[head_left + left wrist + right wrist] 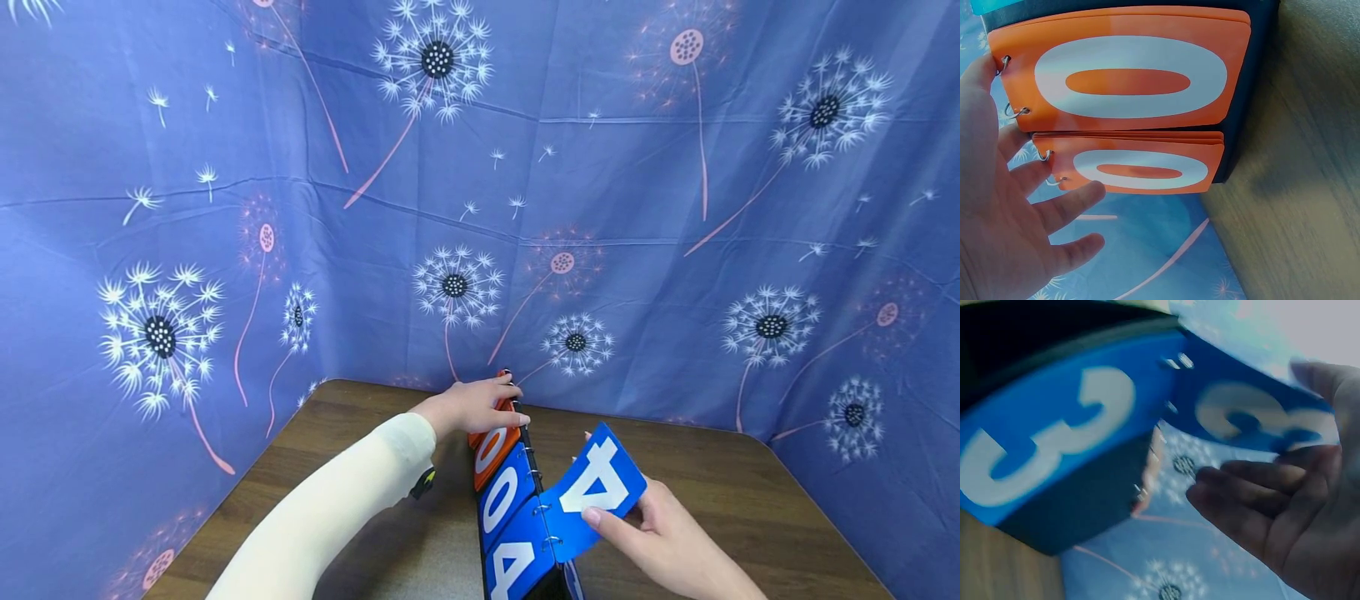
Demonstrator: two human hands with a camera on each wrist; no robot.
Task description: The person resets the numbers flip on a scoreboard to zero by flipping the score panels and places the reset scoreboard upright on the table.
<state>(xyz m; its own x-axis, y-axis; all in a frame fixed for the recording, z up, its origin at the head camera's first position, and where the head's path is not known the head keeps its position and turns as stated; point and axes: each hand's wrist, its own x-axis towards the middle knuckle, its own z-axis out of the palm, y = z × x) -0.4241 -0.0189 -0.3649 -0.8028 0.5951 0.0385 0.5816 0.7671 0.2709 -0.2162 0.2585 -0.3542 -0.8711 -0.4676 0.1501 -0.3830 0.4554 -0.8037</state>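
A tabletop flip scoreboard (531,457) with ring-bound number cards stands on the table. My left hand (468,406) rests over its far top edge, by the orange cards (1129,69) showing zeros. In the left wrist view, the left hand's (1016,206) fingers are spread and fairly straight beside the metal rings. My right hand (660,537) pinches a raised blue card (573,521), thumb on the side with a white 4. The right wrist view shows this card's other side (1254,415) with a 3, bent and blurred. Below the rings lies another blue 4 card (513,562).
The brown wooden table (712,492) extends on both sides of the scoreboard. Behind it hangs a blue dandelion-print cloth (637,192), which also lines the left and right sides. A blue card with a zero (500,498) lies between the 4 and the orange cards.
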